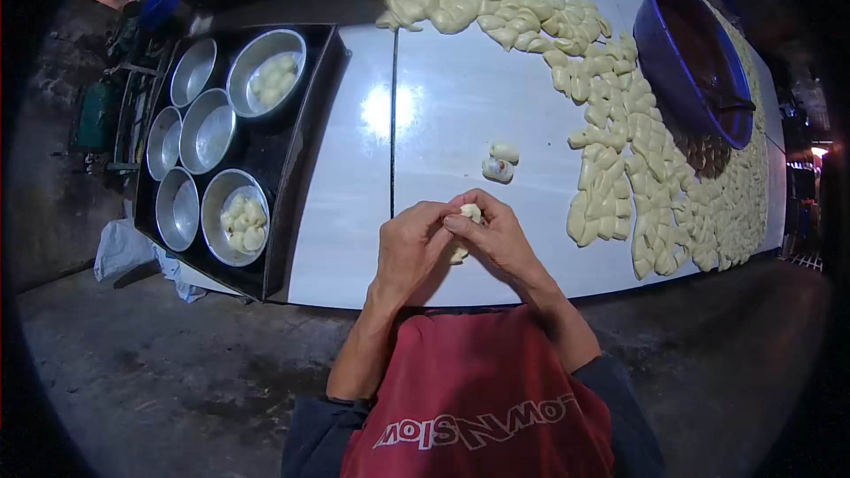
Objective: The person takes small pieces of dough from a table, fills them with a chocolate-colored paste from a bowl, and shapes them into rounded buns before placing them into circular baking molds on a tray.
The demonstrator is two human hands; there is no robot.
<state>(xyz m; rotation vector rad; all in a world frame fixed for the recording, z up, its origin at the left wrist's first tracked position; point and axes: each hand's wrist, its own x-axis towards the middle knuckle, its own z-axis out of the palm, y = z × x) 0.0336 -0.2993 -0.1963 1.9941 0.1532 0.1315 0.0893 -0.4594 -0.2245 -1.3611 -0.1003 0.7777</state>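
Note:
Near the front edge of the white table, my left hand (413,242) and my right hand (498,244) come together around a small piece of pale dough (470,212). Both thumbs and fingertips are closed on it. Another bit of dough (459,255) shows below, between my palms; whether it is joined to the first is hidden. Just beyond my fingers lie a smooth dough piece (504,152) and, touching it, a dough piece with a brown spot (498,170). Many cut dough pieces (602,204) spread over the right and far parts of the table.
A blue-purple basin (660,53) with brown contents and a dark handle stands tilted among the dough at right. On the left, a dark tray (310,124) carries several round metal pans; the far-right pan (235,80) and the near-right pan (211,221) hold dough balls.

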